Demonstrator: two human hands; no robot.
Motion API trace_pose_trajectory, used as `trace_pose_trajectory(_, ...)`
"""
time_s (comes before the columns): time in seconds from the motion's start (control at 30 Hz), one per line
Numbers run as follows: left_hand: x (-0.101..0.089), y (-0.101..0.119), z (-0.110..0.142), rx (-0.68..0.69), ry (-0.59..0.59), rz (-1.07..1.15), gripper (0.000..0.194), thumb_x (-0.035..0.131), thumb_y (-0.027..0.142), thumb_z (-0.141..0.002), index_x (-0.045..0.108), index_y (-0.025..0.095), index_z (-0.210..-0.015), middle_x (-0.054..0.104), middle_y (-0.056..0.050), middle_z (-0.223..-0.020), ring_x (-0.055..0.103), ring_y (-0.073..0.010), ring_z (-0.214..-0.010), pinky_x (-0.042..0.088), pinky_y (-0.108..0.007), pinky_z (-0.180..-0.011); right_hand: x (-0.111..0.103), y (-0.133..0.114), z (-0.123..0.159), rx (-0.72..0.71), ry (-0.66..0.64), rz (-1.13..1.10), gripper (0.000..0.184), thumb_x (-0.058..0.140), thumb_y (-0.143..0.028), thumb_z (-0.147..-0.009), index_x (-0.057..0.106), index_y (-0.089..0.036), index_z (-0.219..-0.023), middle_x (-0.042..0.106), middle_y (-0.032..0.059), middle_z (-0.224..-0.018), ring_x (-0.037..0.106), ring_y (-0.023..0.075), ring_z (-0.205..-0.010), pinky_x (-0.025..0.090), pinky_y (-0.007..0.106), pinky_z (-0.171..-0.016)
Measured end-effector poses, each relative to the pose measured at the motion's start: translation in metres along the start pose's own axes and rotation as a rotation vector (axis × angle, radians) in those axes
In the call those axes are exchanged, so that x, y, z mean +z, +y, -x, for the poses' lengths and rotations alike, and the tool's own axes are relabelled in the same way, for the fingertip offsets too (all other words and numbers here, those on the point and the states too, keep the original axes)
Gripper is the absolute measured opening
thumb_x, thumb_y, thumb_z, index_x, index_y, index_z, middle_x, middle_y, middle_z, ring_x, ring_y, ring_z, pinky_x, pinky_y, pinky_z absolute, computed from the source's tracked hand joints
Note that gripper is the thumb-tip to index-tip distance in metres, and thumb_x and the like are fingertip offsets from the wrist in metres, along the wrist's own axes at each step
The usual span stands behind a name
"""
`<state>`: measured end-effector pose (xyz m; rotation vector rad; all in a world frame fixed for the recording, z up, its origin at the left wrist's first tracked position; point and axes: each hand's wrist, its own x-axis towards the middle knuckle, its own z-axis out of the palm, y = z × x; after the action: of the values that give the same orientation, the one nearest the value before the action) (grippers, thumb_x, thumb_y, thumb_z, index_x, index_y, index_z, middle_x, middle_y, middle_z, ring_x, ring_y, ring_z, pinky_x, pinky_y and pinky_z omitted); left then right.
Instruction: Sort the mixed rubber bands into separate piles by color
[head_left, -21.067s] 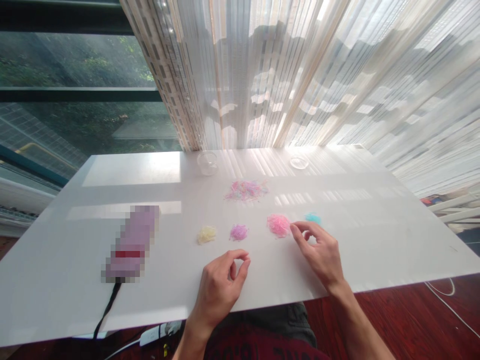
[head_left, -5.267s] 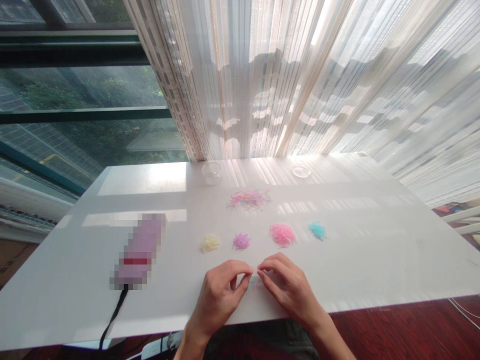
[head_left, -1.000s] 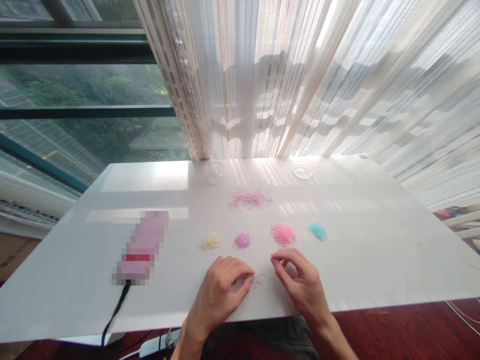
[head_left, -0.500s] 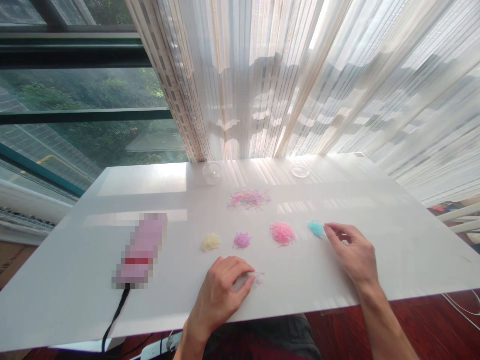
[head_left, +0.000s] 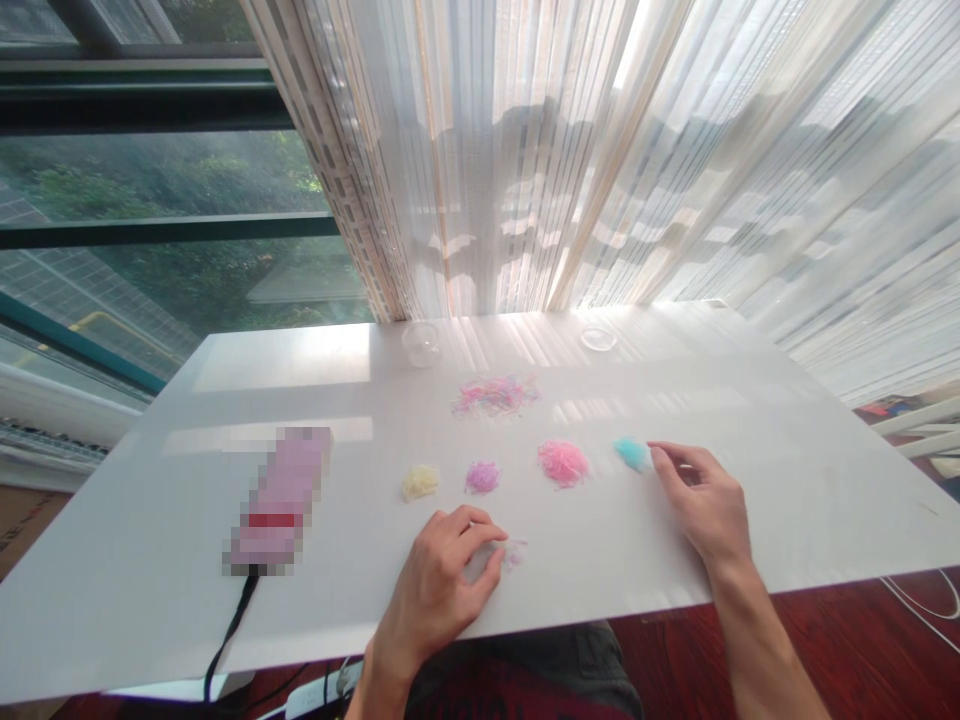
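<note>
My left hand [head_left: 450, 570] rests near the table's front edge, thumb and forefinger curved with a small gap between their tips. Right at those fingertips lies a small pile of pale, thin strips [head_left: 514, 554]. On the right, my right hand [head_left: 701, 498] has thumb and forefinger pinched together at the edge of a turquoise pile [head_left: 630, 454]; anything between the tips is too small to make out. A pink pile [head_left: 563, 464], a purple pile [head_left: 482, 477] and a yellow pile [head_left: 420, 482] of similar strips form a row leftward. Behind them spreads a mixed-colour heap [head_left: 495, 396].
Two clear round plastic pieces, a dish [head_left: 421, 345] and a flatter one [head_left: 598, 340], stand at the white table's [head_left: 810, 480] far edge. A blurred pink-purple object [head_left: 281, 500] with a black strap lies left. Sheer curtains [head_left: 510, 160] hang behind the table.
The whole view has shifted slightly. Both hands stay almost where they were, beside the same piles; no clear change in the piles shows.
</note>
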<state>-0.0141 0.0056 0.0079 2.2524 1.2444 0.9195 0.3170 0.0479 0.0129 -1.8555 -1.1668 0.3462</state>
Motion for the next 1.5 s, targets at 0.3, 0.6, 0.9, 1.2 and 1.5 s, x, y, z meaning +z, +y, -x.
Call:
trace_pose_trajectory(0.3, 0.004, 0.0, 0.0, 0.011, 0.024, -0.059, 0.013, 0.063, 0.013, -0.096, 0.072, 0.022, -0.098, 0.072, -0.004, -0.097, 0.066, -0.0197, -0.081, 0.053, -0.034, -0.078, 0.016, -0.034, 0.058, -0.441, -0.124, -0.093, 0.015, 0.064, -0.031, -0.099, 0.076, -0.023, -0.097, 0.072, 0.0034, -0.083, 0.066, 0.0189, -0.074, 0.057, 0.032, -0.072)
trace_pose_trajectory(0.6, -0.001, 0.0, -0.002, 0.01, -0.041, -0.035, 0.014, 0.058, 0.014, -0.102, 0.069, 0.021, -0.098, 0.073, -0.004, -0.098, 0.065, -0.0199, -0.082, 0.049, -0.034, -0.076, 0.05, -0.052, 0.097, -0.701, -0.584, -0.124, 0.018, 0.067, -0.021, -0.1, 0.072, -0.025, -0.117, 0.071, 0.0082, -0.102, 0.067, 0.0242, -0.094, 0.061, 0.04, -0.083)
trace_pose_trajectory(0.9, 0.001, 0.001, 0.001, -0.007, 0.014, -0.033, 0.015, 0.064, 0.013, -0.096, 0.069, 0.021, -0.108, 0.072, -0.006, -0.103, 0.066, -0.0217, -0.085, 0.053, -0.035, -0.079, 0.052, -0.051, 0.098, -0.712, -0.621, -0.049, 0.009, 0.065, -0.017, -0.101, 0.071, -0.023, -0.106, 0.068, 0.0069, -0.098, 0.062, 0.0242, -0.093, 0.057, 0.041, -0.082)
trace_pose_trajectory(1.2, 0.001, 0.002, -0.002, -0.002, 0.006, -0.036, 0.013, 0.066, 0.011, -0.094, 0.072, 0.023, -0.095, 0.073, -0.004, -0.095, 0.068, -0.0206, -0.084, 0.053, -0.035, -0.078, 0.052, -0.049, 0.097, -0.749, -0.611, -0.041, 0.009, 0.06, -0.018, -0.103, 0.068, -0.023, -0.104, 0.068, 0.006, -0.095, 0.062, 0.0231, -0.09, 0.056, 0.04, -0.08)
trace_pose_trajectory(1.5, 0.002, 0.002, -0.002, -0.024, 0.034, -0.046, 0.015, 0.059, 0.012, -0.097, 0.069, 0.022, -0.102, 0.074, -0.005, -0.097, 0.068, -0.0209, -0.082, 0.055, -0.035, -0.076, 0.052, -0.05, 0.097, -0.744, -0.607, -0.042, 0.009, 0.061, -0.017, -0.103, 0.068, -0.023, -0.104, 0.069, 0.006, -0.096, 0.063, 0.0234, -0.091, 0.056, 0.04, -0.08)
